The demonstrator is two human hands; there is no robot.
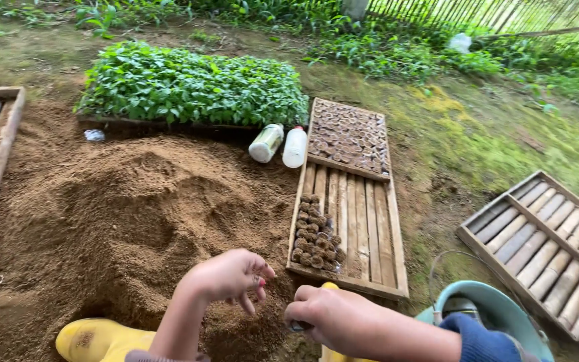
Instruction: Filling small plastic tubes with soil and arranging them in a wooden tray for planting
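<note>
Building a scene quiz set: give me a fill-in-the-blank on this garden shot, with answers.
1. The boot by the left hand is ____ in colour.
2. Two plastic ____ lie between the seedling bed and the long bamboo tray.
3. Both hands hover over a mound of loose brown ____.
4. The right hand wears a ____ sleeve.

Answers: yellow; bottles; soil; blue

Soil heap point(122, 214): warm reddish brown, darker in hollows. Seedling bed point(192, 84): dense bright green. Long slatted tray point(356, 214): pale tan wood, weathered; soil plugs point(316, 238) in it dark brown, far-end plugs point(350, 137) lighter brown. Second tray point(544, 248): same pale tan, grey streaks. Two bottles point(281, 144): white, one with greenish tint, possibly label. Boot point(98, 338): yellow, soil-smudged. Bucket point(497, 312): pale teal. Right hand point(333, 315): blue sleeve cuff. Left hand point(229, 275): red-painted nail. Ground: mossy green patches.
</note>
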